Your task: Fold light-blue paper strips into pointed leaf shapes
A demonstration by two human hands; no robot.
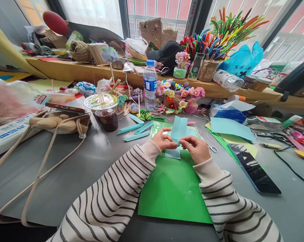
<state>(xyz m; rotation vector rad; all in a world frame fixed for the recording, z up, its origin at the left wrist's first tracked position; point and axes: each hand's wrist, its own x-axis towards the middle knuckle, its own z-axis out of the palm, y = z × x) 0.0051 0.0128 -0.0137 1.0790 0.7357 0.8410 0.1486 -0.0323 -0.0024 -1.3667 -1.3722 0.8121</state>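
My left hand [164,139] and my right hand [195,147] pinch a creased light blue paper [179,127] between them. The paper stands upright, with fold lines running along it. Just under my hands, another light blue piece [173,153] lies on a green sheet [177,188]. Several folded blue paper strips [137,129] rest on the table left of my left hand. A pair of scissors [213,148] lies beside my right hand, its handle loop showing.
A drink cup with a straw [106,116] and a water bottle [150,85] stand behind the strips. At right are a phone [254,168] and a stack of coloured paper [232,128]. A corded bag [58,124] sits at left. Craft flowers [178,94] line the ledge.
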